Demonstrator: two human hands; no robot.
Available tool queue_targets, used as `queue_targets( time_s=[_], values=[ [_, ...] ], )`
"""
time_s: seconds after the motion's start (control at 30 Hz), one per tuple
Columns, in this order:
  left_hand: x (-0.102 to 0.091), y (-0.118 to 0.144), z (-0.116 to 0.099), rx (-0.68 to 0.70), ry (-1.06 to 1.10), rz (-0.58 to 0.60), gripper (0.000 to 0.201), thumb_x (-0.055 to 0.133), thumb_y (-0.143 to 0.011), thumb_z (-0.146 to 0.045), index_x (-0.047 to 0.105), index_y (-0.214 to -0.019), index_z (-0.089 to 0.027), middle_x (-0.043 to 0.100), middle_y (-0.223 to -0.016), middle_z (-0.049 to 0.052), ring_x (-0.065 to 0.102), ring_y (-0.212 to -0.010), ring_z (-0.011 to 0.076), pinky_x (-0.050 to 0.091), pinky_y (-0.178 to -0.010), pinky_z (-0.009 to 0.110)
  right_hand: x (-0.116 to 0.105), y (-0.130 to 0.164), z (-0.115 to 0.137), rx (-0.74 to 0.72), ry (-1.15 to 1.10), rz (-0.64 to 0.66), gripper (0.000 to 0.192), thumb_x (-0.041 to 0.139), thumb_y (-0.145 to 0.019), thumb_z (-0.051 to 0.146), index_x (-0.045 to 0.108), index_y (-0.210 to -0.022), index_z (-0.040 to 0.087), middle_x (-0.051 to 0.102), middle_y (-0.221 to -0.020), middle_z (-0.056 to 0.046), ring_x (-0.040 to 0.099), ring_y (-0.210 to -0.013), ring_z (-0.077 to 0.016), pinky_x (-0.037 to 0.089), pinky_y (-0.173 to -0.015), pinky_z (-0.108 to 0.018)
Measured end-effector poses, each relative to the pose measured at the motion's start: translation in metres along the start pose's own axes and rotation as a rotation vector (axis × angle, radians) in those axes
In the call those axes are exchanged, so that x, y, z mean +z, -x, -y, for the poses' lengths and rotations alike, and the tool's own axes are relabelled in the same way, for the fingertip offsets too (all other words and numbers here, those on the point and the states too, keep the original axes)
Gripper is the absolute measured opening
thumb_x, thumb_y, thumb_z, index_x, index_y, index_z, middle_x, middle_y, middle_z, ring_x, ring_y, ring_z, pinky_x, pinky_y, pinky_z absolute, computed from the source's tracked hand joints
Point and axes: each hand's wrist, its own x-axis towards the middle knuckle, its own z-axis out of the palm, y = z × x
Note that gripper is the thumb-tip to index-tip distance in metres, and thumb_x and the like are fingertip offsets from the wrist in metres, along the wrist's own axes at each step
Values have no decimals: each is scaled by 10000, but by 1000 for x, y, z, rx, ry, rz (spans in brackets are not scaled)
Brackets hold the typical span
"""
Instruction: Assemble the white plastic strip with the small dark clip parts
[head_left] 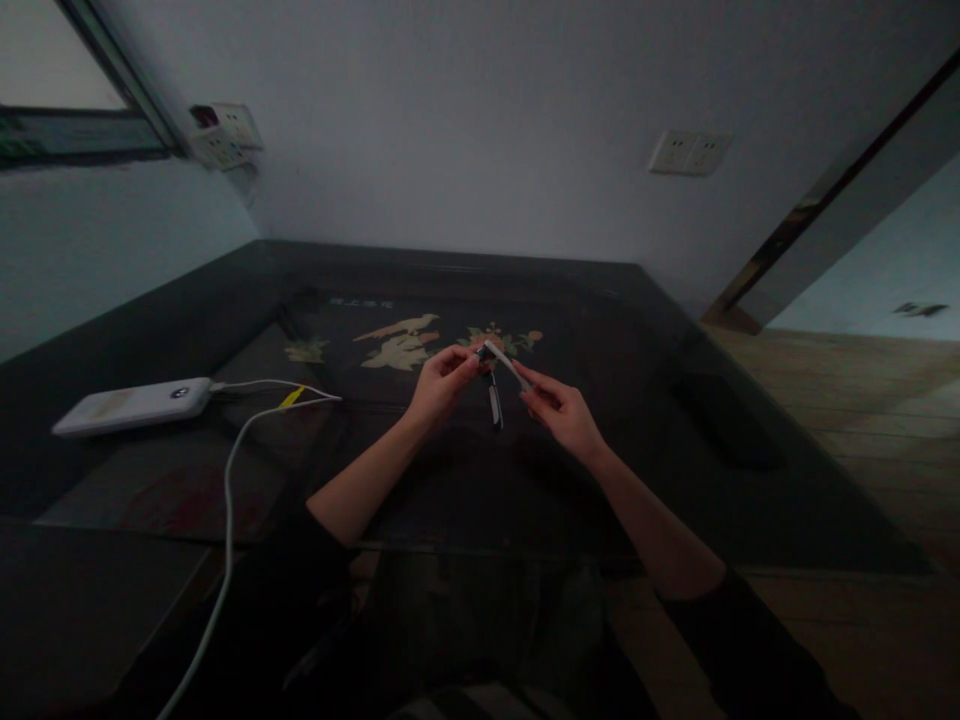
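Above the middle of the dark table, my left hand [444, 382] pinches the small dark end piece [482, 352] of an object between thumb and fingers. From that end a narrow white strip [504, 358] bends down to the right. My right hand [561, 408] has its thumb and fingers closed on the strip's lower end. Below the fingertips, between the hands, hangs or lies a thin dark-and-white piece [495, 402]; whether it joins the strip I cannot tell. The dim light hides what kind of object this is.
A white power bank [135, 407] lies on the dark table [600, 330] at the left. Its white cable [229, 500], with a yellow tag [292, 397], loops toward me. A dark rectangular shape [731, 420] is at the right. Wall sockets [690, 153] are behind the table.
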Motion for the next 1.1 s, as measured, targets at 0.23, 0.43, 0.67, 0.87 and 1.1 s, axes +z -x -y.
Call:
queue_targets(
  time_s=[0.23,0.43,0.67,0.87,1.1],
  values=[
    [0,0,3,4,-7,-12,366,901,-560,-411,656,-670,-162,734,-927,20,696,-877,141,509,-915,291,5,2,-4,10,-22,-28,508,587,-881,346,606,-1352,155,422,-637,38,329,-521,-88,283,-465,-223],
    [-2,-2,9,-11,-21,-56,387,899,-535,-440,661,-665,-164,740,-867,20,687,-802,133,523,-858,280,7,2,-4,9,-1,-50,480,582,-873,303,626,-1333,172,486,-664,22,339,-530,-90,310,-467,-224],
    [0,-2,8,-18,-5,-72,382,883,-567,-441,653,-683,-158,734,-841,24,689,-796,140,524,-876,304,7,2,-5,-17,12,-67,483,586,-874,298,627,-1336,166,622,-783,-32,439,-574,-106,432,-535,-249],
    [1,0,3,-4,10,-33,344,869,-611,-412,653,-702,-160,736,-870,37,698,-865,160,517,-910,320,5,2,-4,-14,34,-93,480,586,-877,301,627,-1338,173,648,-817,-48,462,-574,-117,444,-529,-259],
    [-1,-1,9,-30,9,-30,380,879,-588,-434,637,-690,-159,729,-859,25,696,-861,161,514,-902,321,7,3,-2,-21,50,-79,473,583,-883,309,627,-1334,174,662,-811,-35,441,-555,-105,429,-514,-246]
  ],
)
